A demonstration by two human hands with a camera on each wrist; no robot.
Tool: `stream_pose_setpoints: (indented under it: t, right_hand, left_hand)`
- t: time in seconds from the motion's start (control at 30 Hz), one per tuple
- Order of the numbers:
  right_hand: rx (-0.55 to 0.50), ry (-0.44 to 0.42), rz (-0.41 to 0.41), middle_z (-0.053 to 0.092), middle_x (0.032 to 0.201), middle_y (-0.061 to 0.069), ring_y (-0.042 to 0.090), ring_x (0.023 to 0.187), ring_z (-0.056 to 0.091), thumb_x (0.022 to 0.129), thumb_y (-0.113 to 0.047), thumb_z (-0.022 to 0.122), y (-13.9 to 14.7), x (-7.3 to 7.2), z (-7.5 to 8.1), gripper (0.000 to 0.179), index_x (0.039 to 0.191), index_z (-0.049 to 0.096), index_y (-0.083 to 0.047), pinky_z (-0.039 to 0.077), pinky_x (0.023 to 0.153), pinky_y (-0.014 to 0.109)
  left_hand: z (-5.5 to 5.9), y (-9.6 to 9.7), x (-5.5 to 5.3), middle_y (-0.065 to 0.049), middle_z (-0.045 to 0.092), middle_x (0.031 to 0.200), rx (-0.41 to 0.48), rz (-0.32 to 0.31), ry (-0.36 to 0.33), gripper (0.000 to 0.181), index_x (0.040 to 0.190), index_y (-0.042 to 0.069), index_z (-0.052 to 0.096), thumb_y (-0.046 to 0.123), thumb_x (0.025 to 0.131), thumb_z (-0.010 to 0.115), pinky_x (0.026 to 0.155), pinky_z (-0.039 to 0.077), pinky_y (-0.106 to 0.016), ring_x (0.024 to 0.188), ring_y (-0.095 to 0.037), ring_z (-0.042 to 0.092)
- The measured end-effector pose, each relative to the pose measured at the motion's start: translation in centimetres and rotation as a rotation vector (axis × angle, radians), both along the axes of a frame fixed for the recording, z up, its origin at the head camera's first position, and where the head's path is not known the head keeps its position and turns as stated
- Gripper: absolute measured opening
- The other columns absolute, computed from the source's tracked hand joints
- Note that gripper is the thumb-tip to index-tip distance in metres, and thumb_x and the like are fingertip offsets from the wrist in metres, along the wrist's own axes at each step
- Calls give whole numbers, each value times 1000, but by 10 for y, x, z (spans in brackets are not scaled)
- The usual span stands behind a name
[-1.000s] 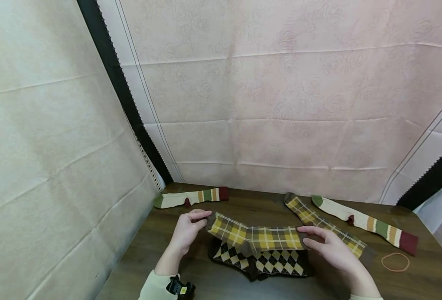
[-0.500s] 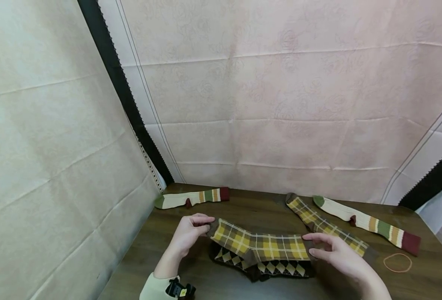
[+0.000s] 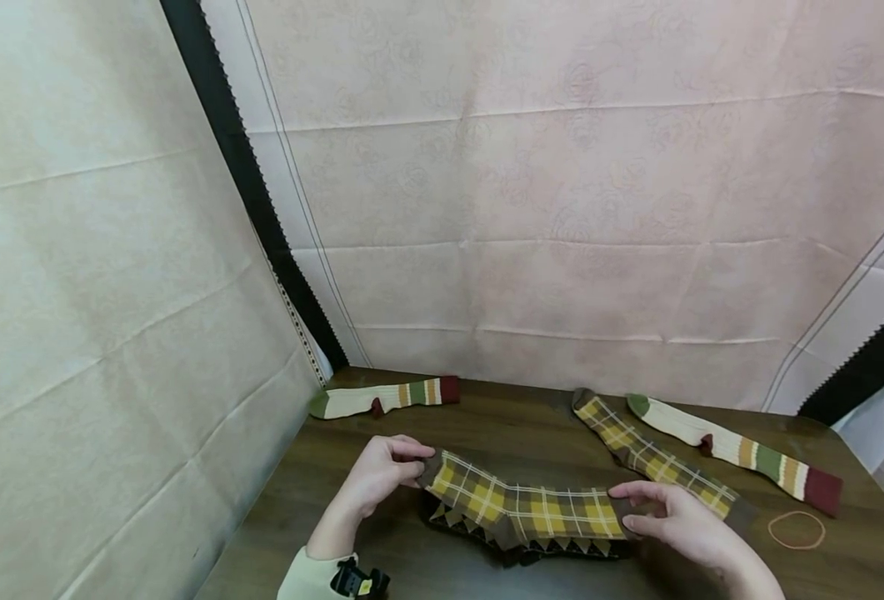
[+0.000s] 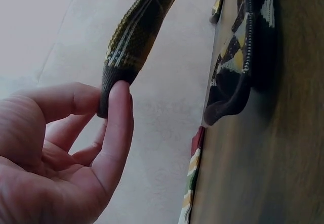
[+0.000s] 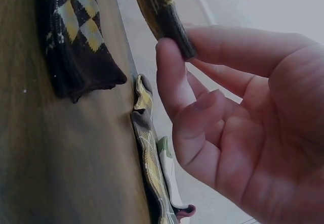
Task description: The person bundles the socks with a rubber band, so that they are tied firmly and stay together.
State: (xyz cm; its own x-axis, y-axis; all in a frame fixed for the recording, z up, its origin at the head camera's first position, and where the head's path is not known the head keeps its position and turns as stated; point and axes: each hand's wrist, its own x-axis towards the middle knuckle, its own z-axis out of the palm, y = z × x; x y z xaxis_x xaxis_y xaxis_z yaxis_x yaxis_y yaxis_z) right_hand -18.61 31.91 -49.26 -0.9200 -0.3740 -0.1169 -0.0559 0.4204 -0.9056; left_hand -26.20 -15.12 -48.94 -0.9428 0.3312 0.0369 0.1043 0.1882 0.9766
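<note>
A yellow-and-brown plaid sock [image 3: 524, 508] is stretched sideways between both hands. My left hand [image 3: 377, 477] pinches its dark toe end between thumb and fingers. At the other end, my right hand [image 3: 677, 527] pinches the dark cuff. Both wrist views show the plaid sock held up off the table. Beneath it lie black argyle socks [image 3: 576, 548] with yellow and pale diamonds, stacked together. The plaid sock covers most of them in the head view; their dark ends show in the left wrist view [image 4: 235, 72] and right wrist view [image 5: 83, 32].
A second plaid sock [image 3: 655, 458] lies slanted behind my right hand. Beyond it is a cream striped sock [image 3: 749, 452], with a matching striped sock [image 3: 382, 398] at the back left. A rubber band [image 3: 796, 547] rests on the wooden table [image 3: 516, 425]. Fabric walls [image 3: 561, 275] stand behind.
Both hands have moved the plaid sock toward the person, lower in the head view. It now covers more of the argyle socks. The other socks stay put.
</note>
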Motion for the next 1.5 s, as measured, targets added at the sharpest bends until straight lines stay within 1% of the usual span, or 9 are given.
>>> stream_pose_setpoints:
  t: [0.13, 0.3, 0.37, 0.5, 0.67, 0.8, 1.07, 1.3, 1.5]
  right_hand:
    - [7, 5, 4, 62, 131, 25, 32, 110, 65, 101, -7, 73, 1, 0, -1, 43, 139, 62, 9, 58, 78, 31]
    - [27, 31, -10, 62, 124, 18, 24, 109, 60, 101, -10, 74, 1, 1, -4, 51, 145, 57, 8, 56, 79, 30]
    - [25, 23, -18, 61, 123, 17, 23, 109, 58, 100, -11, 75, 0, 1, -5, 53, 146, 56, 7, 56, 79, 30]
    - [-3, 31, -5, 60, 119, 18, 22, 104, 60, 98, -8, 75, -1, 1, -9, 49, 142, 58, 8, 56, 78, 30]
    - [-20, 29, 15, 60, 114, 17, 16, 96, 61, 98, -5, 74, -2, 0, -13, 43, 136, 61, 9, 57, 76, 29]
    - [-5, 16, 19, 61, 111, 14, 14, 92, 61, 98, -3, 74, -1, -1, -16, 39, 132, 62, 11, 55, 74, 28]
    - [29, 41, 5, 63, 108, 12, 10, 91, 61, 96, -3, 75, 2, -3, -22, 38, 130, 65, 10, 53, 73, 27]
    - [41, 53, 20, 65, 103, 12, 6, 90, 60, 94, -2, 76, 1, -4, -22, 37, 127, 66, 11, 51, 71, 27]
    - [93, 76, 4, 66, 100, 10, 6, 87, 59, 92, -3, 79, 0, -5, -23, 34, 123, 69, 8, 48, 70, 27]
  left_hand:
    - [-2, 0, -1, -15, 69, 119, -17, -17, 3, 21, 114, -5, 81, -5, 95, 72, 73, 64, -34, 96, -22, 70]
    - [-3, 1, 0, -14, 69, 118, -44, -31, -2, 21, 114, -5, 81, -5, 95, 72, 73, 64, -35, 98, -24, 69]
    - [-3, 2, 1, -14, 69, 118, -48, -33, -7, 20, 114, -5, 81, -5, 95, 73, 72, 64, -35, 99, -25, 69]
    - [-6, 1, 1, -14, 70, 118, -54, -34, -15, 20, 113, -5, 81, -5, 95, 73, 72, 64, -37, 97, -25, 70]
    - [-9, 0, -1, -14, 70, 118, -56, -46, -36, 21, 114, -6, 80, -7, 94, 72, 73, 65, -39, 92, -23, 71]
    - [-10, 1, -1, -14, 70, 118, -59, -54, -50, 22, 114, -6, 80, -8, 94, 72, 72, 65, -40, 90, -23, 71]
    - [-13, 1, -2, -13, 71, 116, -78, -67, -66, 23, 113, -6, 80, -9, 93, 72, 71, 65, -40, 87, -22, 71]
    - [-18, 0, -3, -12, 72, 114, -120, -76, -83, 23, 112, -4, 82, -9, 91, 73, 69, 64, -40, 82, -20, 70]
    - [-23, 0, -4, -11, 72, 112, -126, -105, -80, 23, 112, -3, 82, -8, 91, 73, 69, 64, -39, 81, -20, 70]
